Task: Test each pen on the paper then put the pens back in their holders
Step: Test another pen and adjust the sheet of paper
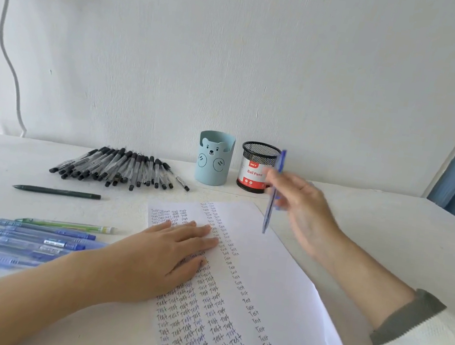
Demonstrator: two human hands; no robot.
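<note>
right hand (301,205) grips blue pen (274,191) upright above paper (279,270) near mesh holder (257,166), left hand (174,256) flat on paper; likely next: drop pen into holder

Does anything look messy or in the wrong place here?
Nothing is spilled or broken. The paper lies tilted, and one dark green pen lies alone, apart from the black pile and the blue pens.

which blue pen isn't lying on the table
The blue pen held in the right hand, nearly upright above the paper; the other blue pens lie flat on the table.
</note>
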